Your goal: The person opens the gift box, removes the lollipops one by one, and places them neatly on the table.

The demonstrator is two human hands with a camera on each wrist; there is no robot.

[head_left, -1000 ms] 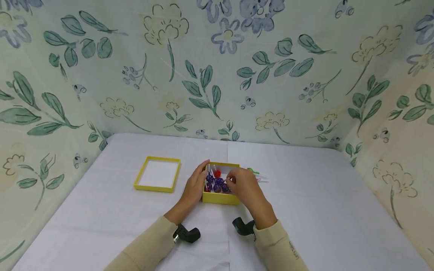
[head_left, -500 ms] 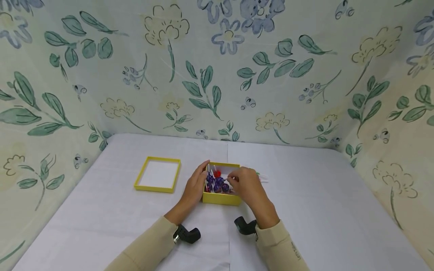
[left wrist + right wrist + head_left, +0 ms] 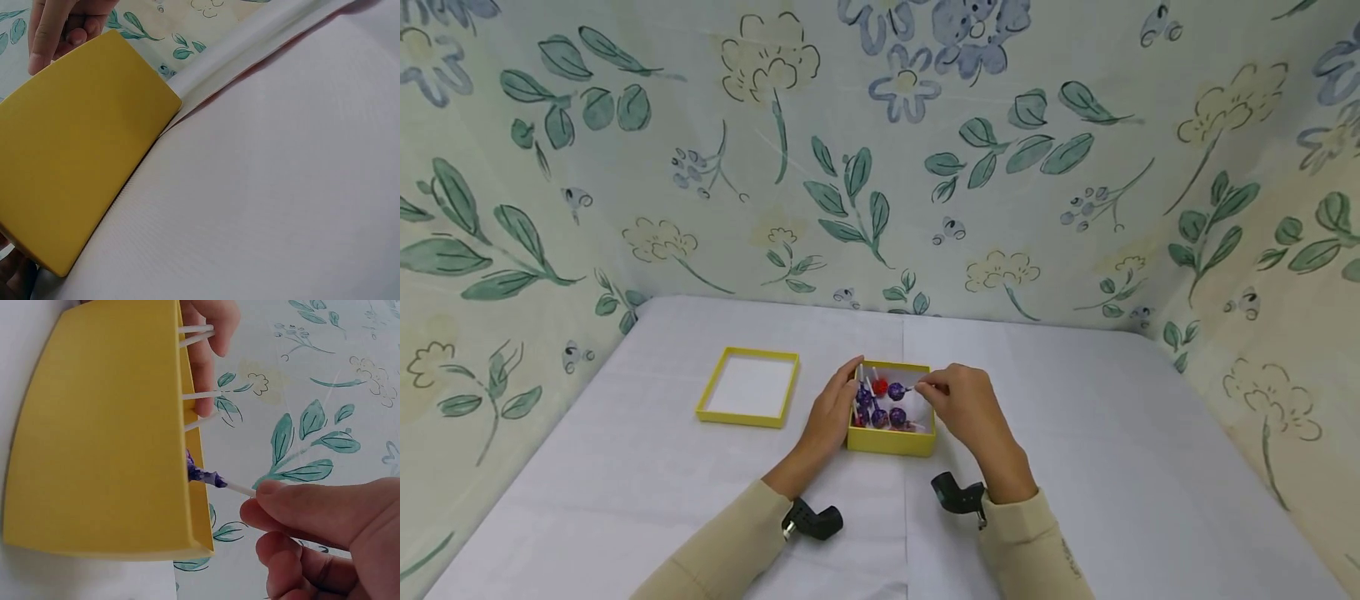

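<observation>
A yellow open box (image 3: 891, 442) stands on the white-covered table, holding several purple-wrapped lollipops (image 3: 880, 417) and a red one (image 3: 881, 386). My right hand (image 3: 964, 402) pinches the white stick of a purple lollipop (image 3: 897, 392) between thumb and fingers, its head still within the box's outline. In the right wrist view, that lollipop's purple wrapper (image 3: 209, 477) shows just above the rim. My left hand (image 3: 831, 412) rests along the box's left wall with fingers fairly straight. The left wrist view shows mostly the box's outer wall (image 3: 87, 144).
Left of the box lies its yellow-rimmed lid (image 3: 748, 385), white inside. White sticks (image 3: 199, 395) poke up over the box's rim. A floral fabric wall (image 3: 880, 208) stands behind the table. Black wrist cameras (image 3: 818, 521) sit at both cuffs.
My right hand has moved right and slightly up, drawing the purple lollipop away from the others. It now covers the place where green and pink lollipops showed. The left hand stays put.
</observation>
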